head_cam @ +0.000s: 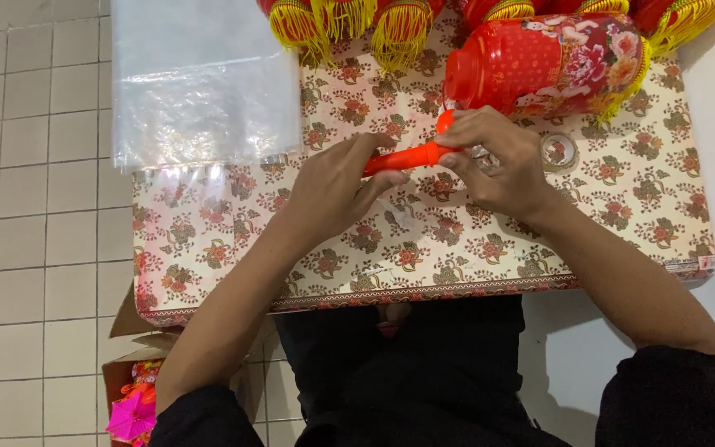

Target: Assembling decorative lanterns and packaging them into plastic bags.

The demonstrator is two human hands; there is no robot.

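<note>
The left hand closes its fingers around the lower end of an orange plastic stick, which lies nearly level and points up and to the right over the middle of the table. The right hand meets it from the other side, its fingers pinched on the stick's upper end, where an orange tip shows just above the knuckles; what else may be caught between those fingers cannot be told. Both hands hover just above a table covered in cream cloth printed with red and green flowers. Just beyond the right hand, touching or almost touching it, lies a red lantern on its side, barrel-shaped, with a dotted red body, a band of pink and white flowers and a yellow fringe at its right end. Near the right wrist a small round ring rests flat on the cloth. Along the far edge of the table more red lanterns with yellow tassels lie in a row. At the far left corner a stack of clear plastic bags overhangs the table's edge above the pale tiled floor. Down by the person's left elbow an open cardboard box stands on the floor, holding pink and orange items.
</note>
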